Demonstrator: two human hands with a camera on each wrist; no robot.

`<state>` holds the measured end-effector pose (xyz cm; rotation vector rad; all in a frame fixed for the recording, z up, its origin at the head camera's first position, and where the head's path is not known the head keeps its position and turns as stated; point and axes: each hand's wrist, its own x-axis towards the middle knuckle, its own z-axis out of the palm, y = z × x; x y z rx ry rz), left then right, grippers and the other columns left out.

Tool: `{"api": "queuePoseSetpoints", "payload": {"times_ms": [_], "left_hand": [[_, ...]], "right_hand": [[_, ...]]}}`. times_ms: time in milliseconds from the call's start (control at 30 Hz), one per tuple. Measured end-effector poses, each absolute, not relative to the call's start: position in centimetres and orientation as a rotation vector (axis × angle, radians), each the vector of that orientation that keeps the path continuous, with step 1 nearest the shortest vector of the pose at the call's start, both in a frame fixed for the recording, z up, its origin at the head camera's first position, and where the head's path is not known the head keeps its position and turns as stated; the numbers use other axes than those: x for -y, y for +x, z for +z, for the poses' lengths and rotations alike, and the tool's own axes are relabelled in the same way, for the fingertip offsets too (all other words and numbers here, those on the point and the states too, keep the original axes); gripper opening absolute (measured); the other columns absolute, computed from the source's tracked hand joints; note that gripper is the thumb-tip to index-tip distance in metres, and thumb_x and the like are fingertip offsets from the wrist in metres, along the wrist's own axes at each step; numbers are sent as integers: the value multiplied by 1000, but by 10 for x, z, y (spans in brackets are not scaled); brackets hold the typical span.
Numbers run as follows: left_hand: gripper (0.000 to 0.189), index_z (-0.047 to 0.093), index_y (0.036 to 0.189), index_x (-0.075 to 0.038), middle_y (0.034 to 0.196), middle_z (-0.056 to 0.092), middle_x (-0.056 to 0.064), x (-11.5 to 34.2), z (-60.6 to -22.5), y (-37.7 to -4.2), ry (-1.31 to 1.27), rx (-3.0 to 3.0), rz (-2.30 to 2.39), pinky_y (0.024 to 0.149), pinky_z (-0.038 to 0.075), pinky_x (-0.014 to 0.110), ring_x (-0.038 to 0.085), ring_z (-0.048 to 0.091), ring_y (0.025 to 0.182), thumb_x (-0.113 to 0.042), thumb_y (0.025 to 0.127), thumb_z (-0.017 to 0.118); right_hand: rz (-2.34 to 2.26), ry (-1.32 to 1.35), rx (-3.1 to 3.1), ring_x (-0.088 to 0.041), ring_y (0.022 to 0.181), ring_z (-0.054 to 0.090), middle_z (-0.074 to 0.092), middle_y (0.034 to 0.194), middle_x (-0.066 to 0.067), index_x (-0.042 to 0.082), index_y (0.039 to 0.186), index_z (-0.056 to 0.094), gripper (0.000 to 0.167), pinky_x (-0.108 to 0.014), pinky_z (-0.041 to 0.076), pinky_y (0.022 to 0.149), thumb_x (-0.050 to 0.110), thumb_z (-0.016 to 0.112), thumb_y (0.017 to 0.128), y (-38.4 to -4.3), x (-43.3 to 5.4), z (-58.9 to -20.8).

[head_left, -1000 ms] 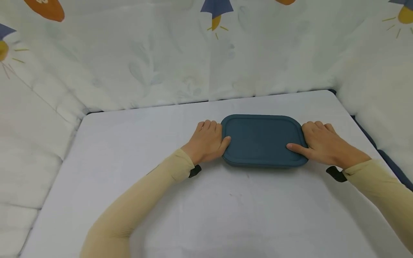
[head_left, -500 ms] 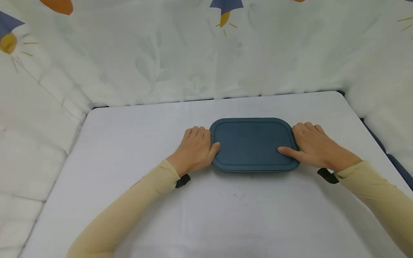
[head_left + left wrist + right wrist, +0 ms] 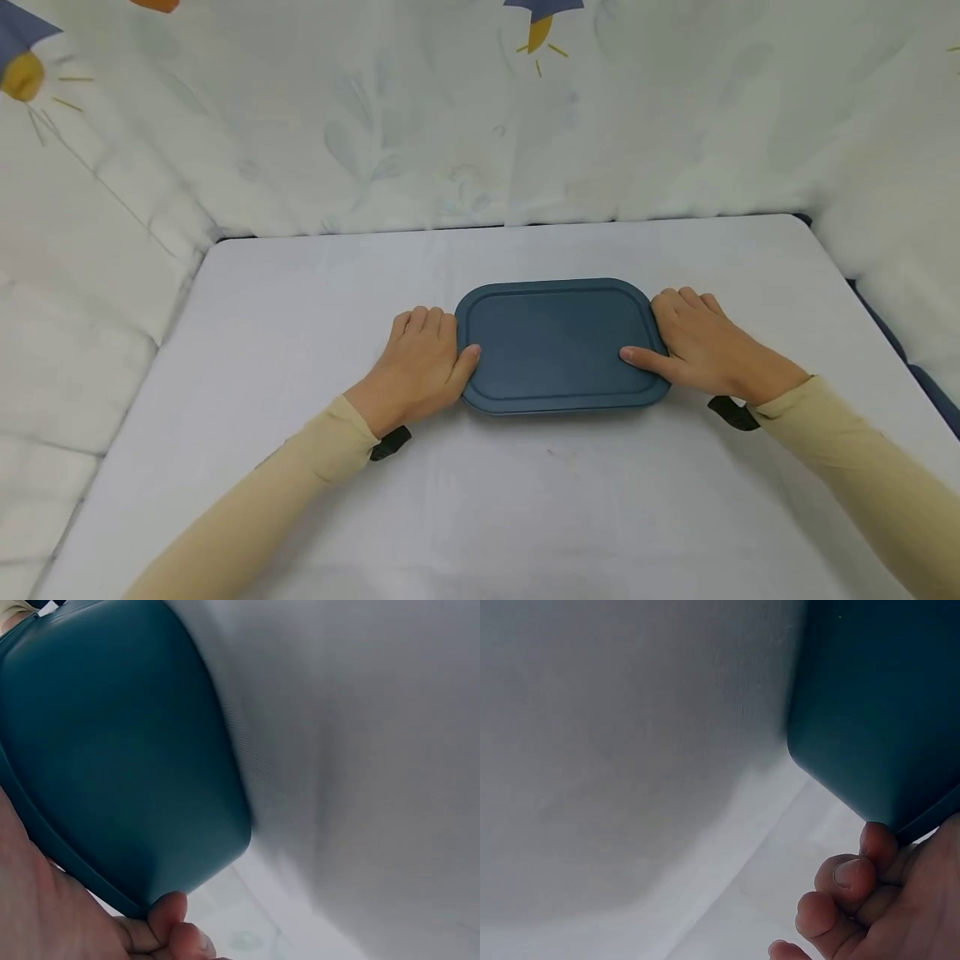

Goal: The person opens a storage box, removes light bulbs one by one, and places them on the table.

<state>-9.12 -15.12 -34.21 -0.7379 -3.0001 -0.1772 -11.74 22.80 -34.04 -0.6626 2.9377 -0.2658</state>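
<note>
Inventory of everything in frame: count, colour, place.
box: 1, dark blue-green, on the table between the grips
table: 1, white top, under the box
faint marks: a few, brownish, on the table, box's near side
cloth backdrop: panel count unclear, off-white, behind the table and at both sides
blue-and-yellow prints: 2, on the backdrop, upper left and top middle
orange print: 1, top left, cut off
dark blue strip: at least 1, beyond the table's right edge
wrist bands: 2, black, one per wrist
sleeves: 2, beige, both arms
left grip: 1, bare, box's left end
right grip: 1, bare, box's right end
</note>
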Motion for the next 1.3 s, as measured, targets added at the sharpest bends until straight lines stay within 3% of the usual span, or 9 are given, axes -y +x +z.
{"api": "queuePoseSetpoints", "payload": {"times_ms": [500, 800, 1000, 1300], "left_hand": [[41, 52, 97, 0, 84, 42, 7, 173, -339, -84, -752, 3024, -145, 96, 37, 47, 29, 40, 90, -38, 106, 39], [39, 50, 94, -1, 82, 40, 6, 183, -342, -75, -753, 3003, -144, 94, 36, 48, 27, 38, 87, -37, 106, 40], [37, 51, 96, 0, 81, 40, 6, 186, -342, -73, -757, 3000, -174, 95, 36, 48, 27, 38, 86, -35, 106, 41], [35, 49, 86, -4, 77, 38, 5, 193, -340, -64, -775, 2956, -109, 91, 37, 46, 26, 37, 82, -33, 104, 44]], "right_hand": [[-229, -782, -2952, -25, 91, 44, 49, 89, -4, 6, 100, 51, 49, -42, 32, 86, 55, 49, 103, -108, -213, -342], [-232, -816, -2960, -25, 91, 45, 47, 88, -3, 9, 94, 49, 42, -42, 32, 86, 50, 48, 105, -101, -203, -341], [-214, -837, -2975, -23, 87, 44, 45, 84, -2, 9, 93, 49, 45, -40, 31, 84, 52, 50, 104, -95, -202, -342], [-203, -898, -3006, -22, 84, 43, 44, 81, -1, 10, 91, 48, 48, -40, 31, 83, 56, 53, 101, -89, -197, -345]]}}
